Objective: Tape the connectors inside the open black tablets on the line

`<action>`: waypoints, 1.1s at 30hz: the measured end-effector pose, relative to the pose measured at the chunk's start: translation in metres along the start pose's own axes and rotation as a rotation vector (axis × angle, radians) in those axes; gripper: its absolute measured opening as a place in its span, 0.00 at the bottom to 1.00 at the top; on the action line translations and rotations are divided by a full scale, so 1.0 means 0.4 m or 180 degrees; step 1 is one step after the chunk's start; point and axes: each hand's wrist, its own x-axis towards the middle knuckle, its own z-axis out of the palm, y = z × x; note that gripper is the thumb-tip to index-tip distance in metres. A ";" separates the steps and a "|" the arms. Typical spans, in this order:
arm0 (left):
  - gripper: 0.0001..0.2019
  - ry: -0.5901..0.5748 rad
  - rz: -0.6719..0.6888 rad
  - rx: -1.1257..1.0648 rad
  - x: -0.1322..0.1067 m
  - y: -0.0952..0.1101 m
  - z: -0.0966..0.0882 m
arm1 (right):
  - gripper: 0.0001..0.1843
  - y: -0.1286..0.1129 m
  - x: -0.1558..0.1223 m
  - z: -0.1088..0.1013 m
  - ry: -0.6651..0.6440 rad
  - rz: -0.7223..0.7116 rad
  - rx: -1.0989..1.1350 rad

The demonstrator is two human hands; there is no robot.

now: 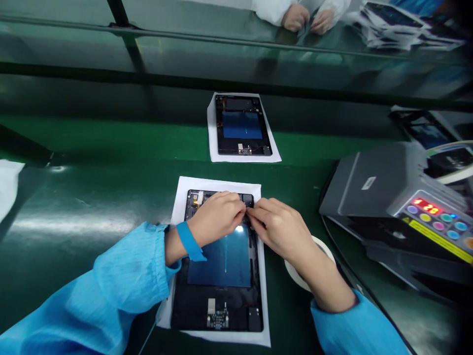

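An opened tablet [219, 296] lies on a white sheet [181, 207] in front of me, its inner parts and blue battery panel [229, 261] facing up. Over its upper part, my left hand [219, 214] is closed, with a blue band around the wrist. My right hand [275, 224] comes in from the right, fingers pinched together. The fingertips of both hands meet near the tablet's upper right corner. Whatever they pinch is too small or hidden to name.
A second opened tablet [242, 123] on a white sheet lies farther back. To the right stands a grey machine [373, 182] with a lit red display. A white roll [295, 273] sits under my right forearm. Across the bench are another person's hands [308, 18] and stacked papers [395, 27].
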 end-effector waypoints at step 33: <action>0.11 -0.0296 -0.0705 0.1482 0.078 -0.170 -0.245 | 0.14 -0.005 -0.090 0.024 0.0504 -0.0115 0.0293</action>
